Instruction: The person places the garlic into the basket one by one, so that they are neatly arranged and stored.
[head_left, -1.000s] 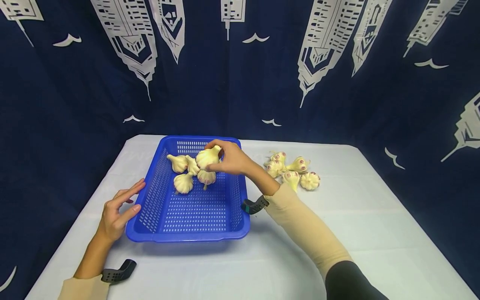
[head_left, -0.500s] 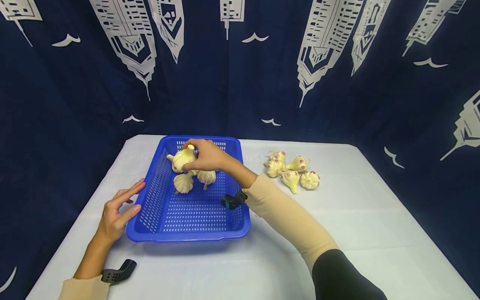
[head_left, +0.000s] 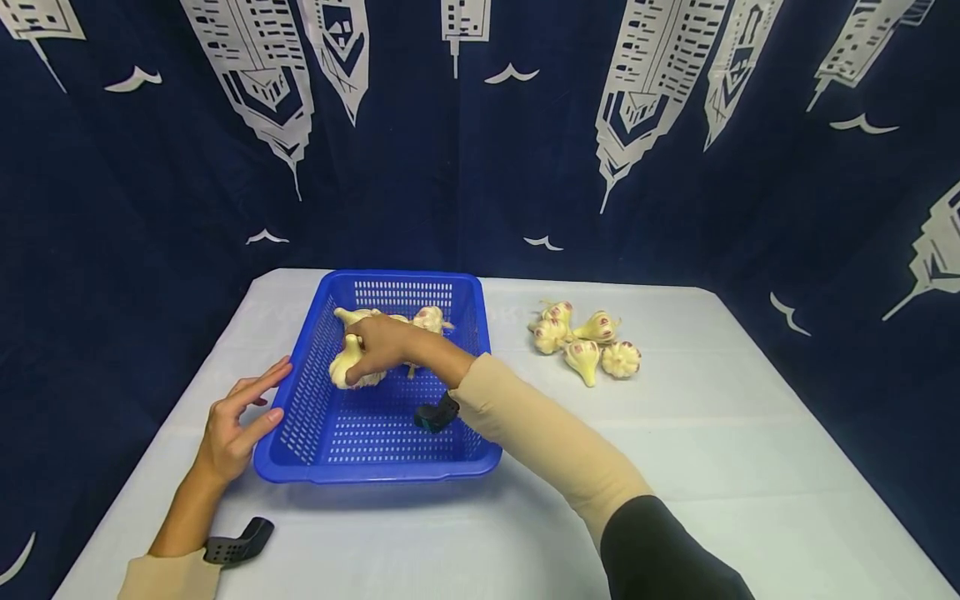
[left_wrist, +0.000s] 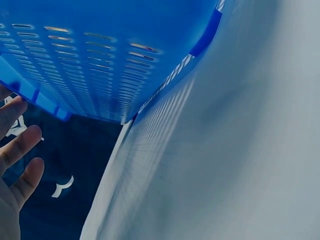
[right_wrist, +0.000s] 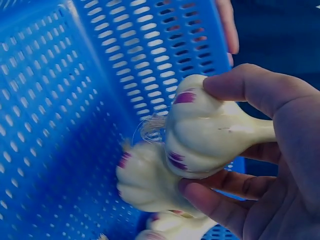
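Your right hand (head_left: 378,342) has its thumb and fingers clamped on a garlic bulb (right_wrist: 212,130), which is inside the blue basket (head_left: 375,475), near its left edge and roughly midway between the far and near edges. You pinch the bulb's rounded body with its stem toward your palm; that looks a sound hold for setting it down. Another bulb (right_wrist: 147,180) shows right behind it, and whether the two touch you cannot tell, so lower gently, let the basket's floor take the weight, then spread thumb and fingers evenly. Your left hand (head_left: 228,429) grips nothing, its fingers apart at the basket's left edge; light pressure there should steady things. The loose bulbs (head_left: 583,360) lie beyond the basket's right edge, toward the worktop's (head_left: 712,483) far edge.
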